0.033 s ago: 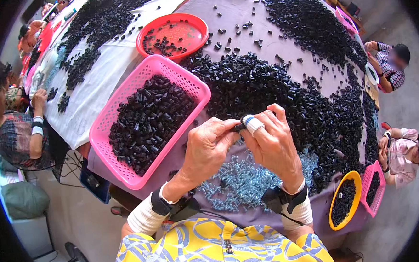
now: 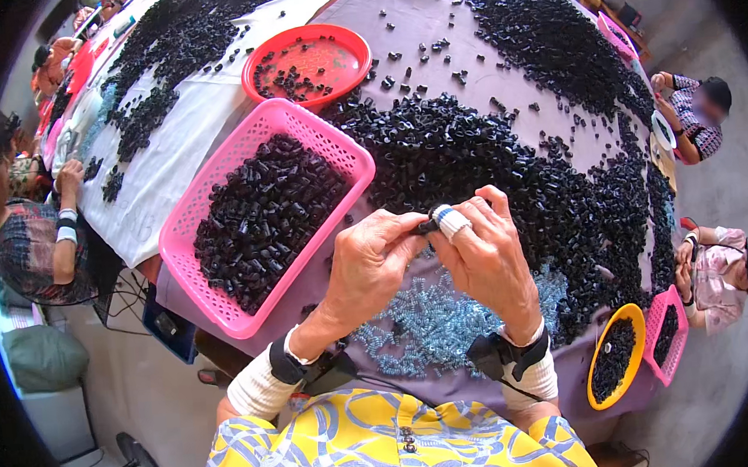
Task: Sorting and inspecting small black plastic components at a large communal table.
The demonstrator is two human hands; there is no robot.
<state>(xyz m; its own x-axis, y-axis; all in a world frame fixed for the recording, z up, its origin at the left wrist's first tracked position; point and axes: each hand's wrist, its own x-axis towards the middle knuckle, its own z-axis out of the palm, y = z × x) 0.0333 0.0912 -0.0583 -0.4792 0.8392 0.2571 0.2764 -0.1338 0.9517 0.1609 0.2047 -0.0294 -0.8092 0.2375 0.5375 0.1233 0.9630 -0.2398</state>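
In front of me my left hand (image 2: 380, 254) and my right hand (image 2: 488, 256) meet above the table. Between their fingertips is a small black plastic part (image 2: 426, 227), pinched from both sides and mostly covered by the fingers. A white wrap with blue stripes (image 2: 452, 222) sits round a finger of my right hand. Under and between my wrists lies a heap of small pale-blue, coil-like pieces (image 2: 427, 329). Beyond my hands spreads a big pile of black plastic parts (image 2: 446, 148). To my left stands a pink perforated basket (image 2: 188, 243) filled with similar black parts.
A red round tray (image 2: 365, 52) with some black parts stands behind the basket. At right are a yellow bowl (image 2: 594, 380) and a pink basket (image 2: 679, 343), both holding black parts. Co-workers sit along the left and right. A fan (image 2: 139, 459) stands at lower left.
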